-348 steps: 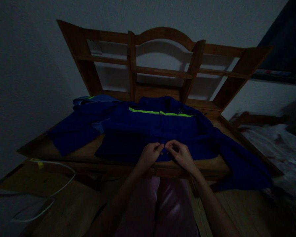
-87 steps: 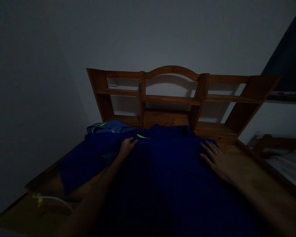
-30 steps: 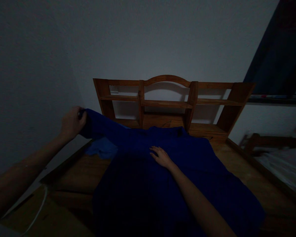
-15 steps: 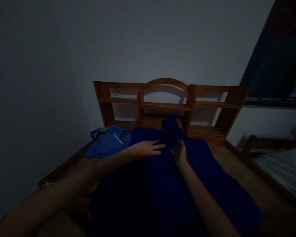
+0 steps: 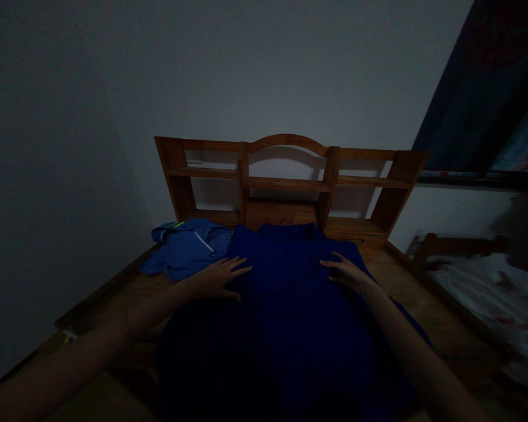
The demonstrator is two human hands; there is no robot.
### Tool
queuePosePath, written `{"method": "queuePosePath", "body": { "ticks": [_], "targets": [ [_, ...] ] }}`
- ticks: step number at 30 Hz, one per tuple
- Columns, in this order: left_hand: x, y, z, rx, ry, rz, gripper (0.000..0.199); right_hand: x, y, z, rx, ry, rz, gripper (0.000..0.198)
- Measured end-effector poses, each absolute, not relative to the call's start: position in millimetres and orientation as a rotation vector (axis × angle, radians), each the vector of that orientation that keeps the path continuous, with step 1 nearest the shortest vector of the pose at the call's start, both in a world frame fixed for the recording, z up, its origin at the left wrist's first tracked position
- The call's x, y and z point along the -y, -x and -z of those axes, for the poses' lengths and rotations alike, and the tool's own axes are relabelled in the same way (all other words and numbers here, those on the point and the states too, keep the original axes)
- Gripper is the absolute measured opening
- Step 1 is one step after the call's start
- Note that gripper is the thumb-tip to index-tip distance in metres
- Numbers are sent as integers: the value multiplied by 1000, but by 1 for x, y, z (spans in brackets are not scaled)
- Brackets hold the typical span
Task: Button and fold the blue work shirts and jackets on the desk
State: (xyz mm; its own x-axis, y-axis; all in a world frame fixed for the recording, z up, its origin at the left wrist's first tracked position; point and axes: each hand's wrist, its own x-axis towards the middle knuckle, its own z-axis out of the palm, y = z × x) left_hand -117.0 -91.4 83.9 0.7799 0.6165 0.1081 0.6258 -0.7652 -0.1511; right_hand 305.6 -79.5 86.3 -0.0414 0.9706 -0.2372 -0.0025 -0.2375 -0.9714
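Observation:
A dark blue garment (image 5: 286,293) lies spread out on the wooden desk top, its far edge close to the shelf; its near part is lost in shadow. My left hand (image 5: 222,278) is over its left side, fingers spread and holding nothing. On the right side, my right hand (image 5: 345,272) is over the cloth with its fingers apart and slightly bent. Whether either palm presses on the fabric is hard to tell in the dim light. Beside my left hand lies a lighter blue crumpled garment (image 5: 185,252) with a white stripe and a yellow-green trim.
A wooden shelf unit (image 5: 286,184) with an arched top stands at the back against the wall. A wall socket (image 5: 193,156) shows behind its left part. To the right is a wooden frame (image 5: 462,246) beside pale bedding (image 5: 497,293), below a dark window curtain (image 5: 462,88).
The raised, bunched part of the dark blue garment is now down flat. My hands have moved apart, left hand leftward and right hand rightward. The view has shifted slightly.

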Motion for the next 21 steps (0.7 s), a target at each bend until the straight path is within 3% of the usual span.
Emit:
{"method": "queuePosePath", "body": {
  "ticks": [3,7,12,18,21],
  "targets": [
    [94,128,-80,1017,2780,41,78,67,-294,-90,1345,1524,-1287,76],
    [101,138,-77,1065,2678,37,72,48,-294,-98,1757,1629,-1043,39],
    [113,138,-82,1254,2498,160,39,28,-290,-125,1988,1472,-493,18],
    [112,139,-99,1573,2382,199,26,14,-281,-167,1932,1516,-586,26],
    [109,140,-100,1618,2375,198,23,20,-286,-188,1982,1650,-929,37]
  ]
}}
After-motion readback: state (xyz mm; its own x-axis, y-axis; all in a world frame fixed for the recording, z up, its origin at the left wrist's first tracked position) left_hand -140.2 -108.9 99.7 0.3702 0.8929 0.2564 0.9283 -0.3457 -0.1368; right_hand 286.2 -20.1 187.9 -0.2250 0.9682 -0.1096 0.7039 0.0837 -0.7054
